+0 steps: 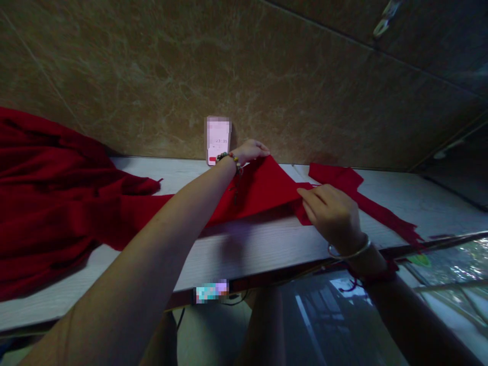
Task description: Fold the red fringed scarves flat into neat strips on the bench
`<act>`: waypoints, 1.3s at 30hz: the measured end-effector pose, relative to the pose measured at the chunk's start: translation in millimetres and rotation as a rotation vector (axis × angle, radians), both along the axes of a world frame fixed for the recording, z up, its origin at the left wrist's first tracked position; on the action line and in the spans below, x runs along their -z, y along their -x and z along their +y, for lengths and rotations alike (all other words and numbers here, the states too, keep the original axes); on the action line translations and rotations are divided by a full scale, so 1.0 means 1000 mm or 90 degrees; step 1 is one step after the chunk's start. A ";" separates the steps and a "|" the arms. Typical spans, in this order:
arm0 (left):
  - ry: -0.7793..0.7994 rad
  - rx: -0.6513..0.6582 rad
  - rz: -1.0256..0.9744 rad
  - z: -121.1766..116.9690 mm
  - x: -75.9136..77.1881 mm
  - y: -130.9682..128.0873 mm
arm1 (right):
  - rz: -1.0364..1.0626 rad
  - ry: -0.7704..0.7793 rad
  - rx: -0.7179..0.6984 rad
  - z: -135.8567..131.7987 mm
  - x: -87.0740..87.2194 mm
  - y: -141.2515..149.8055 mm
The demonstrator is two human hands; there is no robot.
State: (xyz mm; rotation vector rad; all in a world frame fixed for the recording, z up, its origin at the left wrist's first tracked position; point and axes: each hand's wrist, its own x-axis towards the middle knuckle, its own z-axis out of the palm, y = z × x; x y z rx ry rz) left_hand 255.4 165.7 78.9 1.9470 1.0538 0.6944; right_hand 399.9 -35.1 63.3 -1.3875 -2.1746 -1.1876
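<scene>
A strip of red cloth (255, 190) is stretched between my two hands above a white table (244, 254). My left hand (251, 150), a bead bracelet at its wrist, pinches the cloth's upper corner near the wall. Lower and to the right, my right hand (331, 213) grips the cloth's right end between thumb and fingers. Beside and partly behind that hand lie smaller red cloth pieces (335, 175), one trailing to the table's front edge. Leftward the strip runs under my left forearm toward a big heap of red cloth (46, 203).
A phone (218, 140) with a lit screen leans against the brown marbled wall (152, 76) behind my left hand. Another lit screen (211, 292) shows below the table's front edge, with cables near it. A glass surface (324, 315) lies at the lower right.
</scene>
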 end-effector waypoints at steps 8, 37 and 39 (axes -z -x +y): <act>-0.105 0.045 -0.072 0.000 -0.019 -0.103 | -0.054 -0.001 0.110 -0.014 -0.014 -0.103; -0.228 0.033 0.233 -0.032 0.073 -0.168 | 0.326 0.232 0.028 0.024 0.063 -0.161; -0.234 0.013 0.262 -0.039 0.071 -0.151 | 0.327 0.272 0.055 0.042 0.066 -0.154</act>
